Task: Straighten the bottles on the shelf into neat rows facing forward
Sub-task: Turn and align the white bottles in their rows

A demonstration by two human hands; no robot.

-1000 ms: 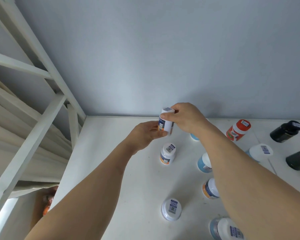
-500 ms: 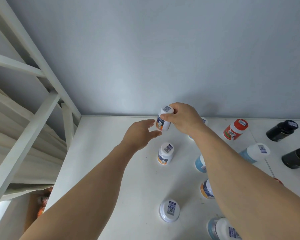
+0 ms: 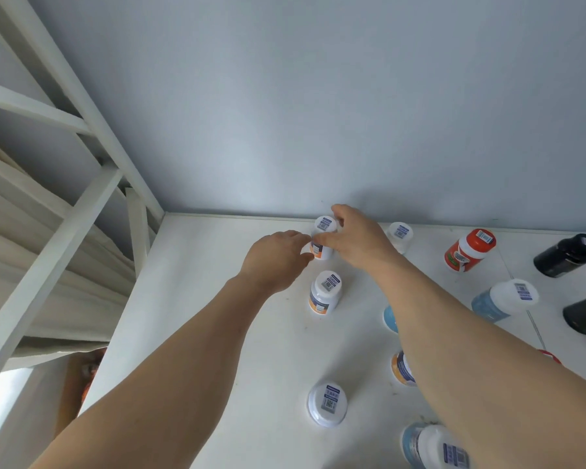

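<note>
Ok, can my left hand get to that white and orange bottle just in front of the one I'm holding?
Probably yes. The left hand is just up and left of that white and orange bottle, with only bare shelf between; it would first have to leave the back bottle.
</note>
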